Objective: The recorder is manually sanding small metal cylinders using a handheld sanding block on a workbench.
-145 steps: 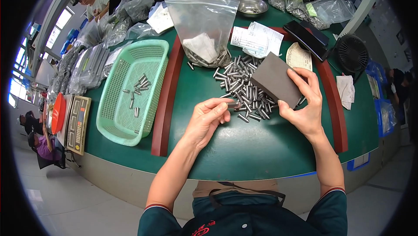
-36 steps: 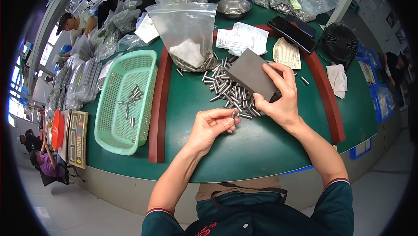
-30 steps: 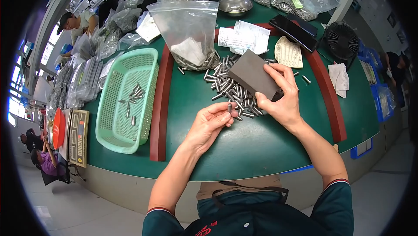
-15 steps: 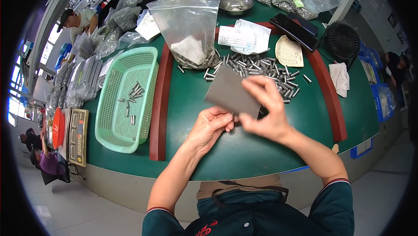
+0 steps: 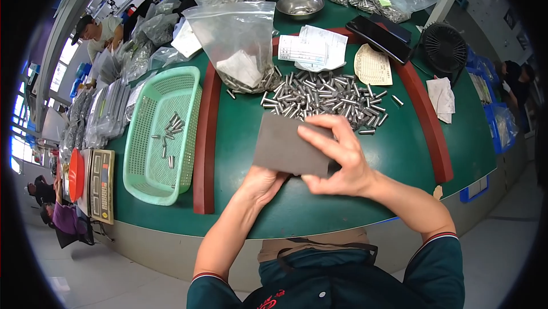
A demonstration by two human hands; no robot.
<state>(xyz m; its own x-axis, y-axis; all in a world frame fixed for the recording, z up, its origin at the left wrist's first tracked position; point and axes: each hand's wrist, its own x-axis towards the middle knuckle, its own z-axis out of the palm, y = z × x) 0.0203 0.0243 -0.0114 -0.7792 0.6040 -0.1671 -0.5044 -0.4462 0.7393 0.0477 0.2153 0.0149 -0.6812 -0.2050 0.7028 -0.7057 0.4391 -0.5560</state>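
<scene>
I see my right hand (image 5: pixel 346 162), part-curled, gripping a grey block (image 5: pixel 288 143), likely stiff, best held by opposite edges; left hand (image 5: pixel 264 183) fingers hidden, grip unclear

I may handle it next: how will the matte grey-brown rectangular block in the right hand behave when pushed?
The matte grey-brown rectangular block looks stiff, its edges straight; its broad flat face makes rolling unlikely.
</scene>
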